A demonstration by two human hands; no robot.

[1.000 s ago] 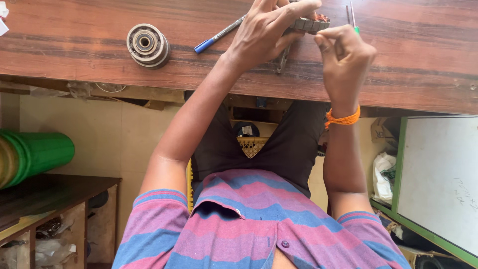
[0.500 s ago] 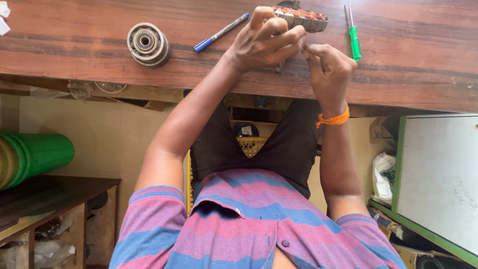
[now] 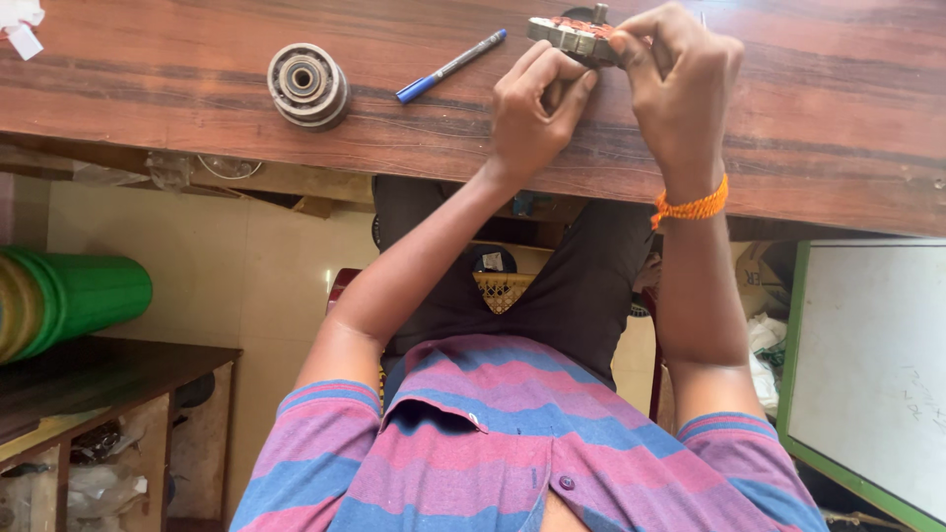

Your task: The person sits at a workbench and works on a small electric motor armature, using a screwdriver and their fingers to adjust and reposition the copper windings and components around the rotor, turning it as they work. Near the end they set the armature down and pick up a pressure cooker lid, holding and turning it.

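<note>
Motor stator (image 3: 576,37) at table (image 3: 838,118) far edge: likely heavy, rigid metal; right hand (image 3: 680,84) pinches its rim; left hand (image 3: 537,108) curled closed beside, grip unclear; windings fragile, hold laminations.

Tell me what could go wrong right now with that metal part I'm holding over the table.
The round metal part is tilted and gripped only at its edge by the right hand and left hand; it might slip onto the wooden table. The blue pen lies beside the left hand, so a knock could roll it toward the pulley-like wheel.
</note>
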